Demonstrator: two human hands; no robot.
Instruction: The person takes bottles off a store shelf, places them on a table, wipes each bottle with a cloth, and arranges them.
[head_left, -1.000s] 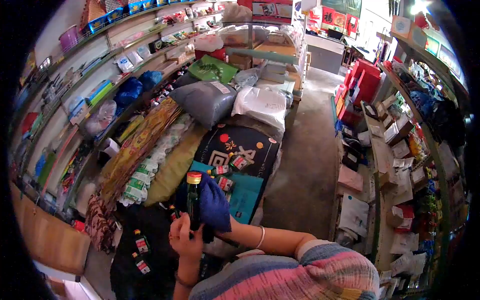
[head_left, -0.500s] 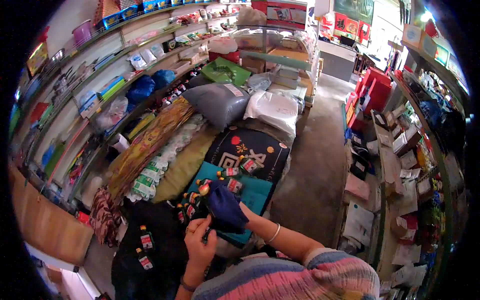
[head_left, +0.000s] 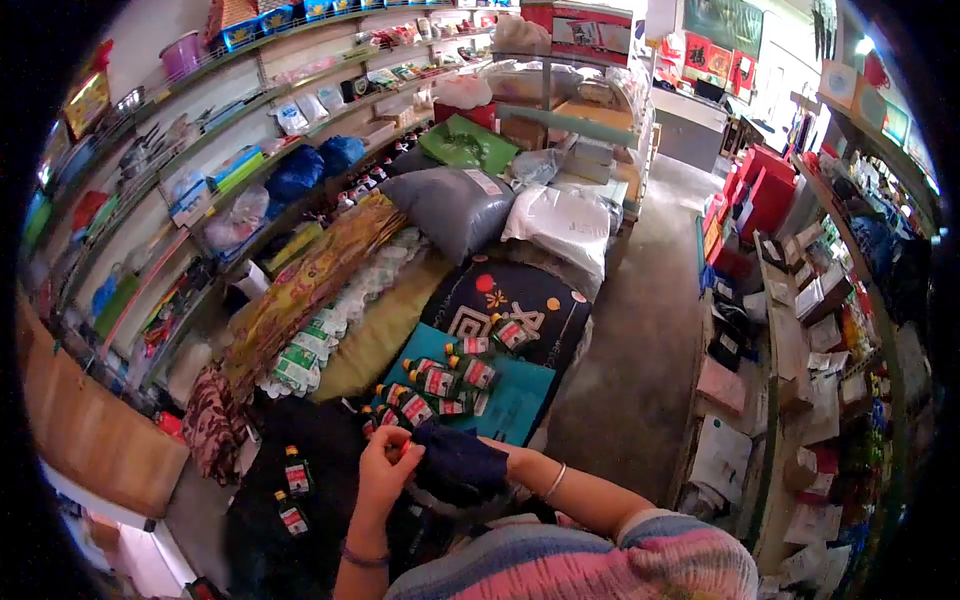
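Observation:
My left hand (head_left: 383, 475) is closed, thumb and fingers pinched at the near edge of the teal mat (head_left: 515, 400). A small red piece, like a bottle's cap, shows at its fingertips; the rest is hidden. My right hand is mostly covered by a dark blue cloth (head_left: 462, 462), bunched up against the left fingertips. Just beyond the hands, several small dark bottles (head_left: 436, 381) with red-and-white labels lie on the mat. One more bottle (head_left: 512, 332) lies farther off on the black patterned mat (head_left: 515, 285). Two others, a labelled bottle (head_left: 297, 472) and its neighbour (head_left: 291, 514), lie on black fabric at left.
A grey sack (head_left: 455, 210) and a white sack (head_left: 560, 222) lie beyond the mats. Rolled patterned material (head_left: 320, 265) runs along the left. Stocked shelves (head_left: 225, 130) line the left wall; another shelf (head_left: 790, 340) stands right, across the aisle floor (head_left: 635, 340).
Both hands and the blue cloth have come nearer to me, uncovering bottles on the mat. My left hand has shifted from lower down to the red tip beside the cloth.

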